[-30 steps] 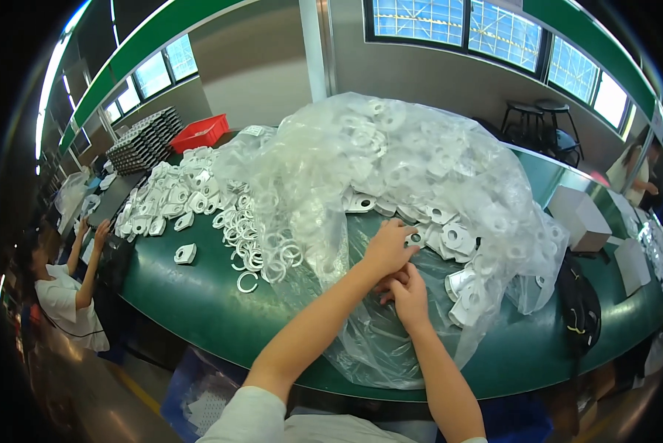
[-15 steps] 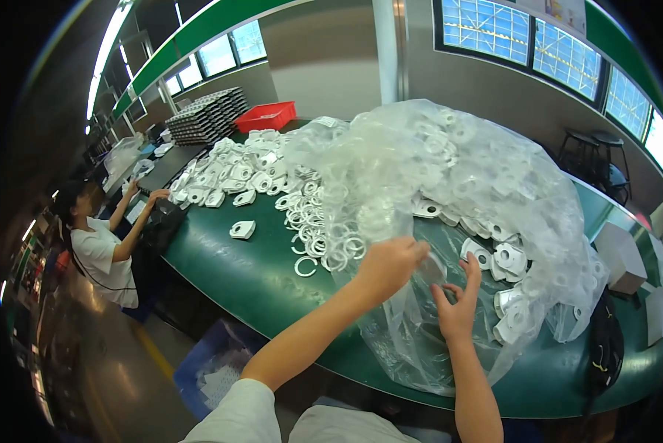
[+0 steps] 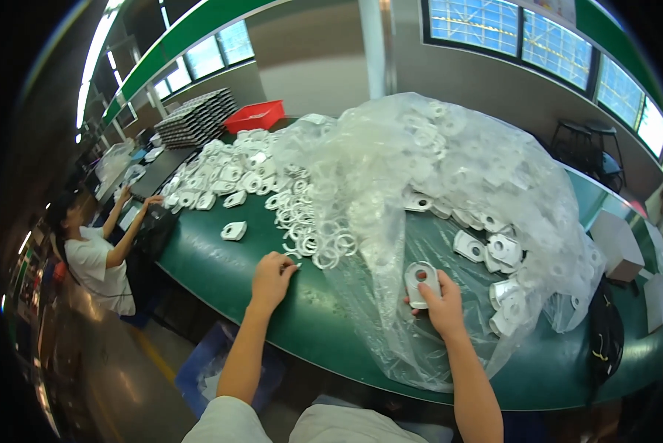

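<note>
Here, sorting white plastic parts on worktop (image 3: 221,269).
Right hand (image 3: 444,306) fingers grip a white plate (image 3: 421,281) over the clear bag (image 3: 390,177); left hand (image 3: 271,280) fingers curl shut left of it.

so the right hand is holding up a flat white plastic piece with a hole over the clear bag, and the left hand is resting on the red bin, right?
Not quite. The left hand rests on the green table beside the loose white rings, not on the red bin, which sits far back. The head view shows it. The right hand does hold the flat white piece over the clear bag.
</note>
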Available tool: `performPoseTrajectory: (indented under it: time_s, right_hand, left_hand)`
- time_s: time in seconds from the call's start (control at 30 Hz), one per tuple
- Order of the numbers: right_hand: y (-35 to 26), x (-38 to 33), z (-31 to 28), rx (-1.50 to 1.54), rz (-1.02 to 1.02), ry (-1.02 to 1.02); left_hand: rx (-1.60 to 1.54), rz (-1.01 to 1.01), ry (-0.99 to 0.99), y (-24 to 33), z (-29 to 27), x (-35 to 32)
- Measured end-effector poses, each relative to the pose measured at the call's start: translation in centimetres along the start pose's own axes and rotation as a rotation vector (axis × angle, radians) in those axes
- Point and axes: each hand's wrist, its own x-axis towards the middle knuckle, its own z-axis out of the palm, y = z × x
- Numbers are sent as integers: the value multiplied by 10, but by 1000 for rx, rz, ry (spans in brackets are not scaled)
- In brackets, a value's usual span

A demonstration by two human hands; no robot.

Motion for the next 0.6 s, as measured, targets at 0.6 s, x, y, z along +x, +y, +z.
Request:
performPoseTrajectory:
  time_s: [0.6]
  right_hand:
    - [7,7,-3,7,-52,14]
  left_hand:
    - [-588,132,173,142,3,8]
